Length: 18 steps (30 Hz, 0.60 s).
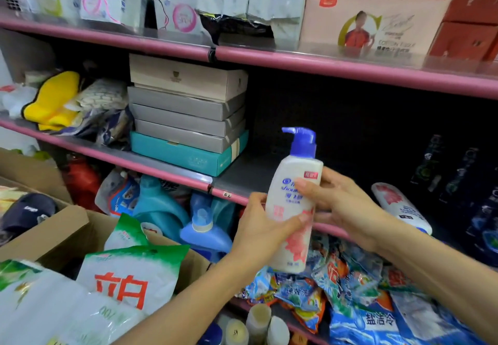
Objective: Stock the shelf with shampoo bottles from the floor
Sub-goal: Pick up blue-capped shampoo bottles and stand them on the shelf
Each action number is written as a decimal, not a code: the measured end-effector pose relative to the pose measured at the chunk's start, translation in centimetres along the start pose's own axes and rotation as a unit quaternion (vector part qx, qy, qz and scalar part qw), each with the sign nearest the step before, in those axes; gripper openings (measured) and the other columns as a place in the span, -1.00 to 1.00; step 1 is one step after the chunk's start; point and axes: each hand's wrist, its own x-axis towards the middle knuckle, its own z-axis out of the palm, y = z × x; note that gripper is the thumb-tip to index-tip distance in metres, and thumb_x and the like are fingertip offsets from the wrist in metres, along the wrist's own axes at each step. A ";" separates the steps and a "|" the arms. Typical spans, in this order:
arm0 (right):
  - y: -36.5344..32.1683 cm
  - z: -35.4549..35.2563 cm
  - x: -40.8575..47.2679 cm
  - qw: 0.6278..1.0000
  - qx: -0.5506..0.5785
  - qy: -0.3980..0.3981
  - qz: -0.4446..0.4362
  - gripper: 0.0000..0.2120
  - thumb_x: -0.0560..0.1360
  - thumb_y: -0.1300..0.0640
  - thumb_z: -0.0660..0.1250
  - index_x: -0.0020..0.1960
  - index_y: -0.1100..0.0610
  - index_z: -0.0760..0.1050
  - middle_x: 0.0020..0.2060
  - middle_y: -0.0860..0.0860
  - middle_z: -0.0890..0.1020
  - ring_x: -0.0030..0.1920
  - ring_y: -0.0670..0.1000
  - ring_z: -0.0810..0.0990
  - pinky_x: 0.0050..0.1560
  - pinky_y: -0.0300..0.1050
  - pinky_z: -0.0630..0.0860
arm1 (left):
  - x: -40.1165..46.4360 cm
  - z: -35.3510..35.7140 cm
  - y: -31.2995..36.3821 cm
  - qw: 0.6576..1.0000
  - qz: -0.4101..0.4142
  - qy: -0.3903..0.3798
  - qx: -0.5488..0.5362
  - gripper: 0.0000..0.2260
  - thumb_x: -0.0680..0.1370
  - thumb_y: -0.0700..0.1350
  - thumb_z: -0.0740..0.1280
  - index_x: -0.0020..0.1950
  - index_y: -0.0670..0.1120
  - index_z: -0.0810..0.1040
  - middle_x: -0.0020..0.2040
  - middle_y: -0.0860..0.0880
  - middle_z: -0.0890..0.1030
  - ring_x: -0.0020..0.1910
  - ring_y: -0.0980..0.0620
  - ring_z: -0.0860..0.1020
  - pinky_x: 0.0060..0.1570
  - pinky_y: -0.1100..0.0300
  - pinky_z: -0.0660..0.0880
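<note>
A white shampoo bottle with a blue pump top and a pink flower print is held upright in front of the middle shelf's pink edge. My left hand grips its lower left side, thumb across the front. My right hand holds its right side, fingers on the label. A second white bottle with a pink print lies on its side on the same shelf to the right. The bare dark shelf board lies just behind the held bottle.
A stack of flat boxes fills the shelf left of the gap. Dark bottles stand at the right. Blue detergent jugs and packets crowd the shelf below. Cardboard boxes with white bags sit lower left.
</note>
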 end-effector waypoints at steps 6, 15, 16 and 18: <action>-1.8 -0.6 9.6 0.994 -0.025 0.069 -0.081 -0.70 0.47 0.05 0.40 0.19 0.04 0.50 0.03 -0.03 0.69 0.00 -0.07 0.69 -0.09 -0.13 0.60 | 8.3 -1.5 0.6 0.993 0.079 0.036 0.075 -0.67 0.43 -0.09 0.41 0.13 0.07 0.41 0.14 0.03 0.58 0.11 0.06 0.56 0.14 0.02 0.52; 2.9 -0.7 17.5 0.992 -0.013 0.111 -0.063 -0.64 0.46 0.13 0.43 0.22 0.10 0.43 0.09 0.07 0.65 0.02 -0.01 0.67 -0.08 -0.14 0.61 | 17.7 -2.5 -2.2 0.994 0.037 -0.045 0.093 -0.53 0.45 -0.20 0.36 0.35 0.00 0.42 0.01 0.20 0.52 0.05 0.16 0.50 0.07 0.21 0.41; 3.6 -0.9 17.6 0.990 -0.034 0.123 -0.062 -0.61 0.43 0.14 0.47 0.21 0.10 0.42 0.07 0.06 0.65 0.02 -0.01 0.66 -0.06 -0.12 0.61 | 18.2 -2.5 -2.9 0.994 0.024 -0.054 0.088 -0.54 0.45 -0.20 0.37 0.34 0.00 0.42 0.05 0.19 0.55 0.06 0.16 0.51 0.12 0.20 0.43; 5.6 -1.1 17.5 0.983 -0.122 0.131 -0.049 -0.54 0.36 0.15 0.54 0.17 0.07 0.42 0.00 -0.03 0.64 -0.02 -0.07 0.64 -0.08 -0.18 0.60 | 19.0 -2.5 -4.1 0.993 -0.002 -0.069 0.099 -0.57 0.44 -0.20 0.40 0.29 -0.04 0.46 0.13 0.06 0.61 0.11 0.09 0.55 0.22 0.11 0.46</action>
